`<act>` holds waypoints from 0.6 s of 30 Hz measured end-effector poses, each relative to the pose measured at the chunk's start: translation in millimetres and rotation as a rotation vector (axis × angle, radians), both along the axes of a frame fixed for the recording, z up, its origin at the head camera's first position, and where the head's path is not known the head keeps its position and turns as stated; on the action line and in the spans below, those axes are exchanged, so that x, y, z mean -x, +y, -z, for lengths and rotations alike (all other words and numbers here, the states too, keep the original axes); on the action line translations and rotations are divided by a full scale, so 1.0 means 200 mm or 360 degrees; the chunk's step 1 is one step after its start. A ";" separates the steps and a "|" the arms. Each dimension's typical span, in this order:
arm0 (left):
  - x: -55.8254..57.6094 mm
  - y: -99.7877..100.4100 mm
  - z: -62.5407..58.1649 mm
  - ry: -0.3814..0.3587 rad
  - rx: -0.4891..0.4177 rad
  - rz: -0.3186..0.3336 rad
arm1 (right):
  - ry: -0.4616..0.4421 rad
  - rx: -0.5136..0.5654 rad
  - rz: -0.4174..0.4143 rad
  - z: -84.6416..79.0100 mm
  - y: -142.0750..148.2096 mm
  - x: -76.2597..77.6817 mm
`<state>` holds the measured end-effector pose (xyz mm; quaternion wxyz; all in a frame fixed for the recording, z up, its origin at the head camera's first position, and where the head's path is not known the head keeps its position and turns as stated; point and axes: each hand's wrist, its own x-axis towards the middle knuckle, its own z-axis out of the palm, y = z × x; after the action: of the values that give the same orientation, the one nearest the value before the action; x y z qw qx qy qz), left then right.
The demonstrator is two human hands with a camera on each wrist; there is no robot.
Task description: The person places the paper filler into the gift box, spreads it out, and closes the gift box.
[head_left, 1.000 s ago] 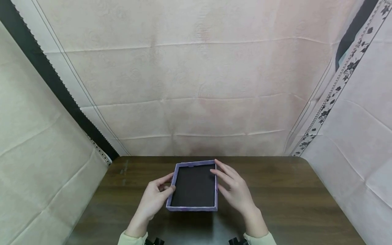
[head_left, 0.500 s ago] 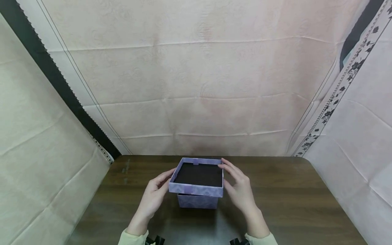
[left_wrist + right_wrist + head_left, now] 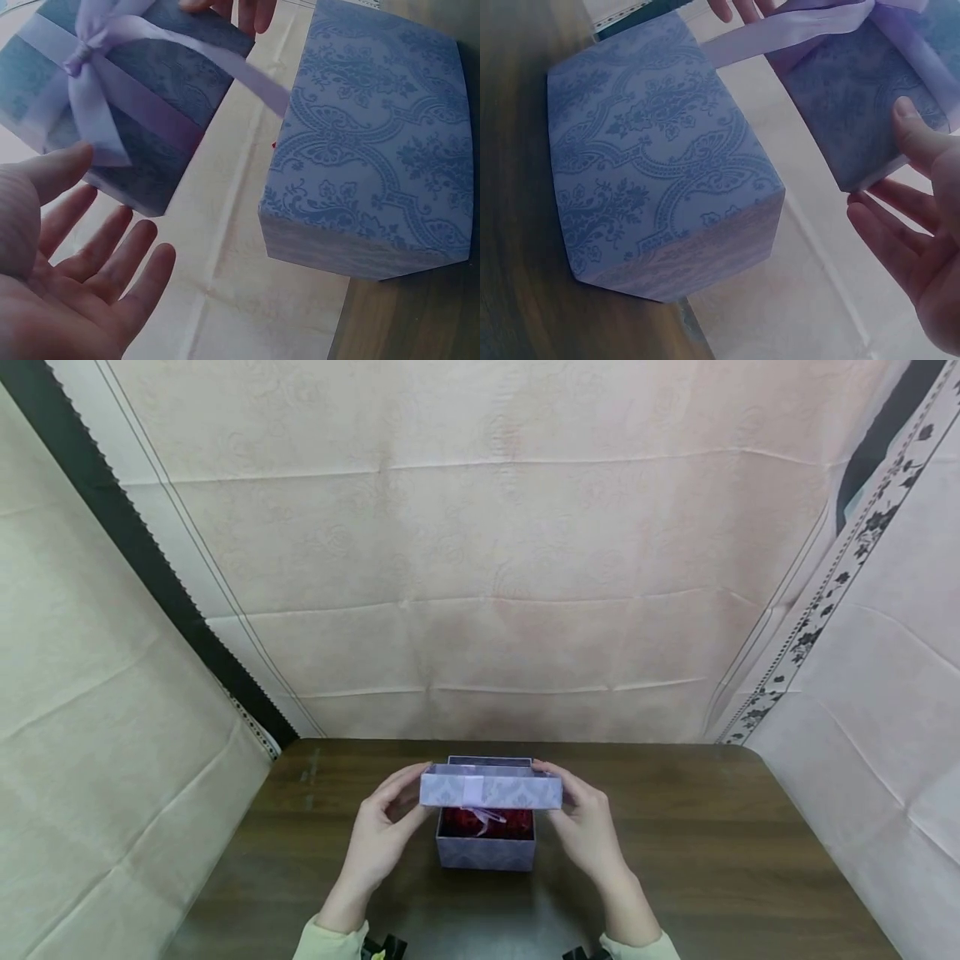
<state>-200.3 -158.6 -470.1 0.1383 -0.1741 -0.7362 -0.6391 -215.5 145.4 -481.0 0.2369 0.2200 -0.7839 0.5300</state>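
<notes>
Both my hands hold a patterned blue-lilac gift box lid [image 3: 517, 793] above the matching box [image 3: 486, 853]. My left hand [image 3: 377, 833] grips the lid's left end and my right hand [image 3: 587, 828] the right end, thumbs on its top face in the wrist views. The lid is tilted, apart from the box, with a lilac ribbon bow [image 3: 79, 56] on top. A loose ribbon tail hangs from it. Inside the box lies crinkled dark red filling [image 3: 519, 823]; the lid hides part of the opening. The box [image 3: 652, 150] stands upright on the table.
The dark wooden table [image 3: 675, 843] has rounded far corners. Pale cloth sheets [image 3: 480, 568] hang behind it and on both sides. Black wrist mounts [image 3: 393, 947] show at my sleeves.
The lid has turned over toward me: earlier its black inside faced up, now its outer side with the ribbon shows. The box's red filling has come into view. My hands keep their places.
</notes>
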 end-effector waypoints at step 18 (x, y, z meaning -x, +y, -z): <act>0.00 0.00 0.02 -0.0091 0.0028 -0.0126 | -0.0220 -0.0072 -0.0048 0.01 0.00 0.00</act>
<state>-200.5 -159.3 -473.4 0.1409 -0.1279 -0.7517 -0.6315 -215.1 145.6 -482.8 0.1691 0.2000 -0.8068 0.5296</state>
